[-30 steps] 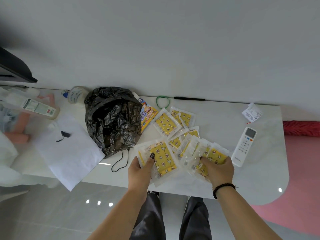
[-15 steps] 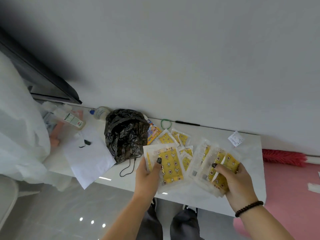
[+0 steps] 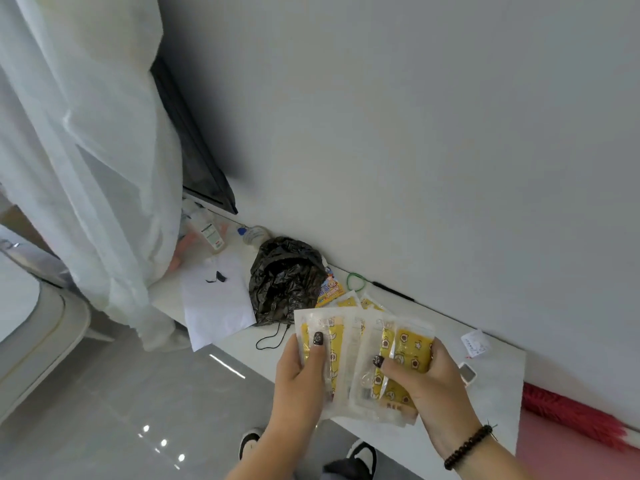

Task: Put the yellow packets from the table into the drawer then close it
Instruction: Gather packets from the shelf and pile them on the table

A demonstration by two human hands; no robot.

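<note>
Head view: left hand (image 3: pixel 298 372) and right hand (image 3: pixel 426 379) each grip several yellow packets (image 3: pixel 405 355), two more on table (image 3: pixel 485 396)

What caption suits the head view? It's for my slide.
Both hands, left and right, hold yellow packets above the white table.

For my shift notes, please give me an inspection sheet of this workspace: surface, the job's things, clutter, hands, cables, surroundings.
Surface: white table along a grey wall.
Job's things: yellow packets held in both hands; two more packets lie on the table; drawer not seen.
Clutter: black plastic bag, white paper, bottle, green band, remote.
Hands: left hand and right hand each grip packets.
Cables: black cord by the bag.
Surroundings: white curtain, grey floor.
</note>
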